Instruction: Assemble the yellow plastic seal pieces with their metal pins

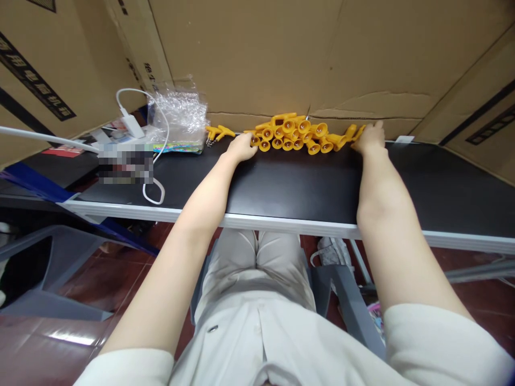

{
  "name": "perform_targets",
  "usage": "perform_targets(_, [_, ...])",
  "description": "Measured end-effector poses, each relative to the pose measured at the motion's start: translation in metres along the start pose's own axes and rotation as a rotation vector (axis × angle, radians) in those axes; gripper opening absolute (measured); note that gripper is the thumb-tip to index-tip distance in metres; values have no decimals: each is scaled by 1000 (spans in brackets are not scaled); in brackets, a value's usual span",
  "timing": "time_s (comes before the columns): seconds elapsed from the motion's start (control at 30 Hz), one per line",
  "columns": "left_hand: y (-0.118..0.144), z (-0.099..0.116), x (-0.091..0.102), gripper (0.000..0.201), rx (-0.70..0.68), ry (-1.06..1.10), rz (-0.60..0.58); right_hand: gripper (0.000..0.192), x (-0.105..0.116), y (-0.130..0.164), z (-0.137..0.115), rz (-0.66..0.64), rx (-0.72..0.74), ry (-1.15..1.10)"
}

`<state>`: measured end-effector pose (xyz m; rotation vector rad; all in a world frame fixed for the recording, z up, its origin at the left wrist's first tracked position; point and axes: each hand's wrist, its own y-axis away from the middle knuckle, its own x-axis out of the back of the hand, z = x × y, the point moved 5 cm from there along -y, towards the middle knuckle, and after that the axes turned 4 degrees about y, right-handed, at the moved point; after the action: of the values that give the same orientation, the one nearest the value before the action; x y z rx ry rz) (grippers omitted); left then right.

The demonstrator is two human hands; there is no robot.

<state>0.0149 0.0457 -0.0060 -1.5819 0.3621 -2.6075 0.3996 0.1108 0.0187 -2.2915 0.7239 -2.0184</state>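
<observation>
A pile of yellow plastic pieces with flared, cup-like round ends [296, 134] lies along the back of the black tabletop, most cups facing me. At the pile's left end, my left hand [242, 147] is closed with its fingertips against a yellow piece. My right hand [370, 138] is at the opposite end, fingers curled around a yellow piece [357, 135]; part of that piece is hidden by the hand. Left of my left hand lies a branched yellow piece [220, 132] with thin dark coiled bits beside it.
Clear plastic bags [177, 115] lie on a colourful flat stack at the left. A white charger [132, 124] and its looped cable [155, 195] are nearby. Cardboard walls [257, 59] enclose the back and sides. A pale metal edge [293, 224] runs along the table front.
</observation>
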Motion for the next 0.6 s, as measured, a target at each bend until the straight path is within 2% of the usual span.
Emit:
perform_targets(0.13, [1, -19, 11, 54, 216, -38, 117, 70, 5, 3, 2, -45, -45, -67])
perform_targets(0.27, [8, -41, 20, 66, 385, -21, 186, 56, 5, 10, 10, -23, -76, -207])
perform_targets(0.37, [11, -55, 19, 70, 434, 11, 147, 51, -7, 11, 20, 10, -127, -334])
perform_targets(0.47, [11, -64, 15, 71, 465, 45, 85, 52, -21, 11, 26, -11, -192, -413])
perform_targets(0.6, [7, -71, 11, 72, 455, 27, 89, 51, -25, 15, 27, -19, -213, -430])
